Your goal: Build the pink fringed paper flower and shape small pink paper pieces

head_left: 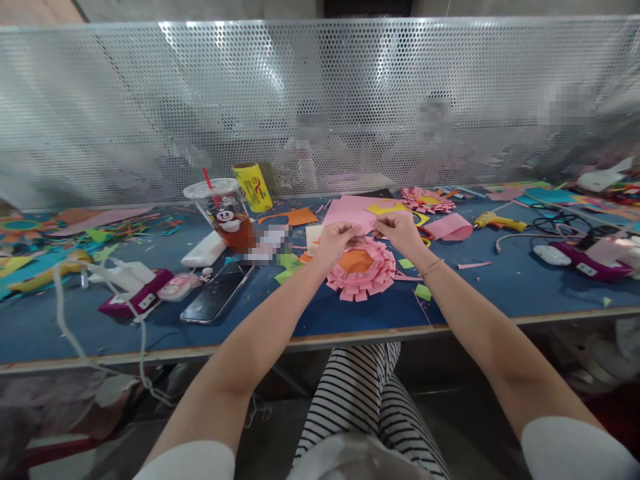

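Note:
A pink paper flower (371,279) with an orange centre and fringed, layered petals lies near the table's front edge. Over its far rim, my left hand (341,239) is closed in a pinch. My right hand (399,231) pinches just across from it, a small gap away. Whatever sits in the fingertips is too small to make out against the pink behind. Beyond the hands lies a pink paper sheet (345,209), with a yellow cut-out paper piece (387,208) on it. Red-handled scissors (425,233) show partly beside my right hand.
A blue table (280,313) carries a drink cup (227,217), a yellow tube (254,189), a phone (219,293) and purple power strips (137,297). A yellow glue gun (500,221) and a second pink flower (427,199) lie to the right. A perforated metal screen (200,100) stands behind.

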A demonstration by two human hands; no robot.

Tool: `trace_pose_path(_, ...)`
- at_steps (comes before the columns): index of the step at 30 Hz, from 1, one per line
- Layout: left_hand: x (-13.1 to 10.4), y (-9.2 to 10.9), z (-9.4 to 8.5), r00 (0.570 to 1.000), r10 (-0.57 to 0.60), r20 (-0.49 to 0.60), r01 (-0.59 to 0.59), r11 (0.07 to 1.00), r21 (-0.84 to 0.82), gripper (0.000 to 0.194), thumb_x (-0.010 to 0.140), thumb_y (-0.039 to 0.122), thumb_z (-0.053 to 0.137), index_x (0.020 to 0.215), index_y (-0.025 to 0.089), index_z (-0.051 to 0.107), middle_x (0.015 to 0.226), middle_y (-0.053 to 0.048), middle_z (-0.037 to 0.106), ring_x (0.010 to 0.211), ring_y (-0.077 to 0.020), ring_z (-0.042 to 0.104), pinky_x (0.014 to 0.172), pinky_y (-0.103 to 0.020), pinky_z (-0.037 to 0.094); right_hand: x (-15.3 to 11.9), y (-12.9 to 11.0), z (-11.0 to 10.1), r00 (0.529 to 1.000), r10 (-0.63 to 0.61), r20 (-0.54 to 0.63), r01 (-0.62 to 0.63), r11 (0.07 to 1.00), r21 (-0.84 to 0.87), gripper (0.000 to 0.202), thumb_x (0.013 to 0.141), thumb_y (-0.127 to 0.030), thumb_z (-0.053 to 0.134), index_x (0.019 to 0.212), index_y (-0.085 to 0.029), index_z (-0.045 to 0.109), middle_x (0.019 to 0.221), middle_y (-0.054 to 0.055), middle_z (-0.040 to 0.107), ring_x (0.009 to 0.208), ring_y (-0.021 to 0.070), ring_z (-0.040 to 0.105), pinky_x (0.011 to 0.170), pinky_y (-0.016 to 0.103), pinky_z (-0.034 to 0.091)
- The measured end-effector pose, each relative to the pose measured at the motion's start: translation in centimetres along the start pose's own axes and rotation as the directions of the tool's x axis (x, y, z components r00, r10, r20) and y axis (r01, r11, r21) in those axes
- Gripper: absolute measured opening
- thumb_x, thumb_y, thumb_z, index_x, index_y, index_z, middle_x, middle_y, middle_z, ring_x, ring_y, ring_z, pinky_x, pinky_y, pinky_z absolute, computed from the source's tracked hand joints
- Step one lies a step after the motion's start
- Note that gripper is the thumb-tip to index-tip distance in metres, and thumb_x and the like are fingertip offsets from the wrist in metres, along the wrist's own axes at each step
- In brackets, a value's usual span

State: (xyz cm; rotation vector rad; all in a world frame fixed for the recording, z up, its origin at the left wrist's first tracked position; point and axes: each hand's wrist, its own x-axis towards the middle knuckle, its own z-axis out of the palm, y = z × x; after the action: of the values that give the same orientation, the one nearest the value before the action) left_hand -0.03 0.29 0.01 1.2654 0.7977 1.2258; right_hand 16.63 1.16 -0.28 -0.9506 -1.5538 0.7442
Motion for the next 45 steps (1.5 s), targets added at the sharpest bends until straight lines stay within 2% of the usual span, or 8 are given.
trace_pose_path(9, 0.1, -0.2, 0.0, 0.997, 0.078, -0.014, -0.077, 0.994, 0.073, 0.034, 0.058, 0.038, 0.072, 0.073, 0.013, 0.056, 0.059, 0.002, 0.059, 0.055, -0.0100, 0.060, 0.058, -0.023, 0.050, -0.3, -0.2, 0.2, 0.998, -0.058, 0.004, 0.059, 0.995, -0.082, 0.026, 0.071, -0.043, 0.059, 0.075, -0.017, 0.062, 0.062, 0.001, 0.061, 0.060, 0.0160, 0.062, 0.057, 0.028, 0.049)
trace_pose_path(16, -0.3, 0.2, 0.0, 0.988, 0.153, 0.012, -0.152, 0.967, 0.204, 0.023, 0.066, 0.036, 0.065, 0.067, 0.014, 0.058, 0.055, 0.003, 0.054, 0.050, -0.0079, 0.054, 0.060, -0.025, 0.051, -0.8, -0.5, 0.4, 0.985, -0.149, 0.086, 0.162, 0.972, -0.168, 0.021, 0.073, -0.038, 0.058, 0.076, -0.018, 0.063, 0.067, 0.001, 0.062, 0.061, 0.0144, 0.060, 0.058, 0.027, 0.046)
trace_pose_path(20, -0.1, 0.2, -0.2, 0.977, 0.209, 0.034, -0.210, 0.940, 0.269, 0.020, 0.068, 0.034, 0.063, 0.066, 0.014, 0.058, 0.054, 0.002, 0.054, 0.050, -0.0092, 0.055, 0.053, -0.023, 0.048, -0.6, -0.4, 0.4, 0.991, -0.112, 0.074, 0.119, 0.987, -0.105, 0.023, 0.072, -0.040, 0.059, 0.076, -0.018, 0.063, 0.067, 0.002, 0.063, 0.060, 0.0146, 0.060, 0.058, 0.028, 0.047)
trace_pose_path(24, -0.1, 0.4, -0.1, 0.986, 0.165, -0.013, -0.156, 0.949, 0.274, 0.021, 0.068, 0.035, 0.064, 0.071, 0.014, 0.062, 0.055, 0.002, 0.057, 0.049, -0.0104, 0.058, 0.050, -0.022, 0.048, -0.5, -0.6, 0.4, 0.995, -0.089, 0.041, 0.092, 0.993, -0.079, 0.025, 0.071, -0.041, 0.060, 0.074, -0.016, 0.063, 0.062, 0.002, 0.062, 0.058, 0.0140, 0.060, 0.056, 0.027, 0.048)
trace_pose_path(29, -0.2, 0.5, 0.2, 0.994, 0.111, 0.018, -0.113, 0.979, 0.172, 0.027, 0.069, 0.037, 0.063, 0.082, 0.013, 0.064, 0.062, 0.000, 0.062, 0.055, -0.0121, 0.062, 0.056, -0.024, 0.052, -0.3, -0.3, 0.2, 0.998, -0.068, 0.015, 0.069, 0.997, -0.020, 0.024, 0.071, -0.040, 0.061, 0.076, -0.016, 0.063, 0.061, 0.001, 0.062, 0.056, 0.0136, 0.059, 0.056, 0.027, 0.048)
trace_pose_path(33, -0.2, 0.5, 0.2, 0.994, 0.111, -0.008, -0.108, 0.979, 0.173, 0.024, 0.071, 0.034, 0.062, 0.080, 0.012, 0.062, 0.062, 0.001, 0.061, 0.056, -0.0119, 0.063, 0.056, -0.023, 0.052, -0.3, 0.1, 0.3, 0.999, -0.040, 0.019, 0.039, 0.999, 0.030, 0.025, 0.070, -0.041, 0.062, 0.075, -0.017, 0.062, 0.060, 0.000, 0.060, 0.056, 0.0124, 0.057, 0.057, 0.026, 0.048)
trace_pose_path(38, -0.2, 0.4, 0.1, 0.991, 0.131, -0.037, -0.120, 0.971, 0.208, 0.019, 0.074, 0.031, 0.057, 0.074, 0.012, 0.058, 0.056, 0.002, 0.057, 0.054, -0.0117, 0.062, 0.054, -0.022, 0.052, -0.4, 0.2, 0.6, 0.990, 0.045, 0.132, -0.072, 0.975, 0.208, 0.024, 0.066, -0.039, 0.066, 0.072, -0.017, 0.058, 0.066, -0.002, 0.059, 0.063, 0.0116, 0.059, 0.061, 0.024, 0.049)
trace_pose_path(45, 0.2, -0.4, 0.0, 0.991, 0.120, -0.064, -0.101, 0.963, 0.248, 0.010, 0.079, 0.025, 0.049, 0.080, 0.016, 0.051, 0.063, 0.002, 0.057, 0.056, -0.0134, 0.063, 0.056, -0.027, 0.052, -0.4, 0.7, 1.1, 0.979, 0.093, 0.181, -0.129, 0.973, 0.194, 0.020, 0.068, -0.035, 0.063, 0.071, -0.017, 0.055, 0.069, -0.002, 0.058, 0.066, 0.0103, 0.057, 0.062, 0.023, 0.048)
